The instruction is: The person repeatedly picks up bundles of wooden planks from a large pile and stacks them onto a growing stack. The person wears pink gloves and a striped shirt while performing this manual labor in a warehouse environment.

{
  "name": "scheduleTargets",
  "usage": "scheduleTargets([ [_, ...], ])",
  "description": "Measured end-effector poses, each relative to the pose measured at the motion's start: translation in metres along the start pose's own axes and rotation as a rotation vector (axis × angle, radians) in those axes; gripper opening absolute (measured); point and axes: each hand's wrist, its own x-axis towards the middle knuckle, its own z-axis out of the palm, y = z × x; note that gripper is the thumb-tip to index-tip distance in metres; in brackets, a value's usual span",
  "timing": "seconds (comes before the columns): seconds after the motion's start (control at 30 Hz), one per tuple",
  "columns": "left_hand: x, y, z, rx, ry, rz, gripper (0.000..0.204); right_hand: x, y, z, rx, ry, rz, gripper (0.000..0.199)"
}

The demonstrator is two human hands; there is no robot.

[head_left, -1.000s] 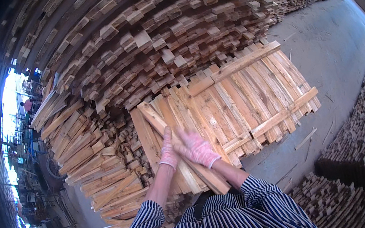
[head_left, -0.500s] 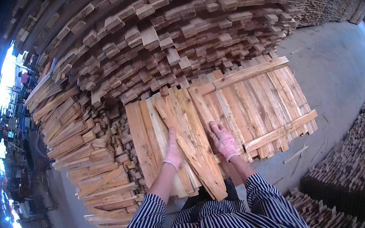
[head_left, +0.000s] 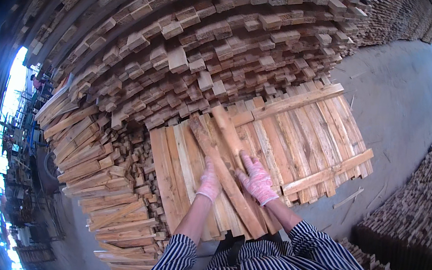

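Observation:
My left hand [head_left: 210, 182], in a pink and white knitted glove, lies with its fingers stretched along the left edge of a loose wooden plank [head_left: 232, 187]. That plank slants across a row of side-by-side boards [head_left: 170, 157]. My right hand [head_left: 258, 182], gloved alike, is open, its fingers spread against a second loose plank [head_left: 226, 130] that leans beside the first. The two loose planks nearly meet under the right hand, and its palm hides part of the second one. To the right lies a panel of slats [head_left: 303, 136] with a crosspiece along its far and near sides.
A tall stack of lumber [head_left: 183, 49] rises right behind the boards. Short wood pieces [head_left: 118, 212] are piled at the left. More stacked wood [head_left: 409, 201] stands to the right, across a grey floor [head_left: 390, 92] with scattered slivers.
The wide slanting plank between my hands has turned up onto its narrow side. A second plank now shows apart from it, and my right hand has shifted slightly left and down.

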Motion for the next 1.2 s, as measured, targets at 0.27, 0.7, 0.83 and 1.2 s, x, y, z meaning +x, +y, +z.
scheduleTargets([
  [0.27,0.045,-0.036,-0.032,-0.131,0.079,-0.012,0.074,0.04,0.024,0.027,-0.086,-0.076,-0.039,0.052],
  [0.7,-0.023,0.011,0.063,0.252,-0.165,0.228,0.089,0.014,-0.007,-0.025,0.343,-0.097,-0.121,0.062],
  [0.83,-0.03,-0.013,0.027,1.571,0.012,0.493,0.108,0.041,0.054,-0.009,0.186,0.036,-0.049,0.06],
  [1.2,-0.021,-0.012,0.041,1.613,-0.05,0.54,0.115,0.085,0.105,0.045,0.115,0.109,-0.251,0.049],
])
